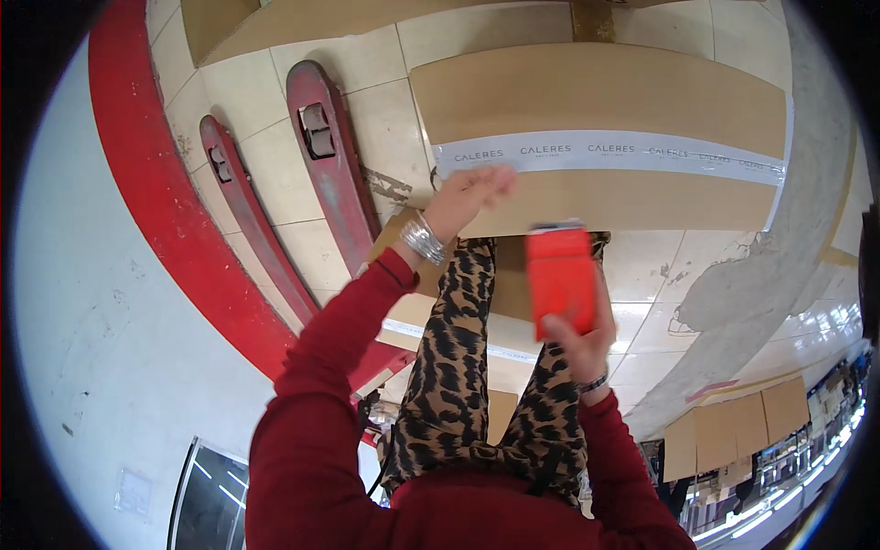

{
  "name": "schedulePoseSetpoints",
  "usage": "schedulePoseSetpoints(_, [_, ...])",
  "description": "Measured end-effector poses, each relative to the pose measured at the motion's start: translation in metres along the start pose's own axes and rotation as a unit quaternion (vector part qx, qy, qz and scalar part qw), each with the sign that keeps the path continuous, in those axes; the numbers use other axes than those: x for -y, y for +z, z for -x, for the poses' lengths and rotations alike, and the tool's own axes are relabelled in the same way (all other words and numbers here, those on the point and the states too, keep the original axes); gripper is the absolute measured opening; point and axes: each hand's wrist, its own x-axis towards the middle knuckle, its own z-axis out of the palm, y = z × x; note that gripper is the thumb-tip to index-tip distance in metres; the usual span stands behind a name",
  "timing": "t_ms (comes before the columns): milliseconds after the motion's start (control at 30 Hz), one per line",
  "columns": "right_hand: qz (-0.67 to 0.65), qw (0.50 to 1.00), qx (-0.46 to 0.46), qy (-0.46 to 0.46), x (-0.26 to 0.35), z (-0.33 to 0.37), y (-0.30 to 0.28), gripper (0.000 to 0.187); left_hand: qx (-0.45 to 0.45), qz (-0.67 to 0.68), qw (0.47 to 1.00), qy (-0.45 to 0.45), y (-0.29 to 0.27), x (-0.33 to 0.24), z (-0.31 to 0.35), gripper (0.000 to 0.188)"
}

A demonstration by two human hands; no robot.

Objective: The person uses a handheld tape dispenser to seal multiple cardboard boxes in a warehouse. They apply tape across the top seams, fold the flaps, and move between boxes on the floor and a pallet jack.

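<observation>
My left hand (466,194), with silver bangles at the wrist, hovers over the near left part of a large cardboard box (605,96). Its fingers are smeared by motion, so whether they hold anything cannot be made out. A strip of white printed tape (610,154) runs across the box top from left to right. My right hand (588,344) is closed round a red boxy hand-held thing (561,280) with a dark and pale upper edge. This thing is blurred and held in front of my right leg, apart from the box.
Two worn red pallet jack forks (335,174) lie on the tiled floor (390,119) to the left. A white wall (101,302) with a red band (188,238) stands beyond them. Opened cardboard (724,435) is at the lower right. More cardboard (312,27) lies at the top.
</observation>
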Motion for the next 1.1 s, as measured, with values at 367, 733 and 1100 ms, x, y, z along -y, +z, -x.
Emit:
schedulePoseSetpoints(367, [0.01, 0.982, 0.181, -0.048, 0.041, 0.025, 0.016, 0.086, 0.229, 0.145, 0.929, -0.25, -0.001, -0.05, 0.021, 0.031])
schedulePoseSetpoints(733, [-0.083, 0.992, 0.069, 0.073, 0.01, 0.027, 0.061, 0.083, -0.017, -0.375, 0.918, 0.126, -0.069, -0.089, -0.081, 0.015])
schedulePoseSetpoints(1100, [0.043, 0.998, 0.036, 0.038, -0.053, -0.015, 0.097, 0.083, -0.139, -0.559, 0.791, 0.204, -0.106, -0.115, -0.18, 0.02])
